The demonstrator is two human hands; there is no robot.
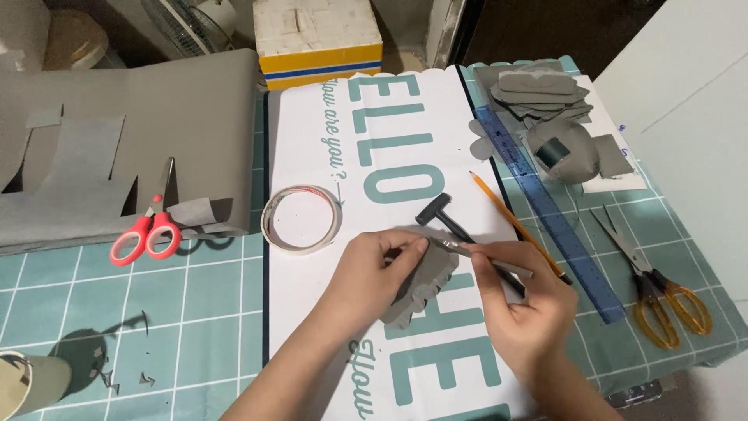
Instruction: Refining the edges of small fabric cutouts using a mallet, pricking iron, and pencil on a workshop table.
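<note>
From the head view, the left hand (366, 269) presses its fingers together on a grey felt piece (425, 284) with a scalloped edge, pinning it to the white banner (312, 156). The right hand (518, 300) has its fingers clamped on a thin metal punch (487, 257), whose tip meets the top of the felt. A small black hammer (444, 214) lies just above the felt, an orange pencil (510, 218) to its right, and beyond that a translucent blue ruler (545, 210). A tape ring (301, 219) sits left of the felt, with bare banner between them. Far left of the felt lie red scissors (148, 230) on a soft grey sheet (117, 132) with cut notches. Far right, amber-handled scissors (662, 304) rest near the edge of the teal gridded mat (156, 327). A stack of grey cutouts (538, 93) sits up and right of the felt; a yellow and white box (319, 39) stands behind the banner.
</note>
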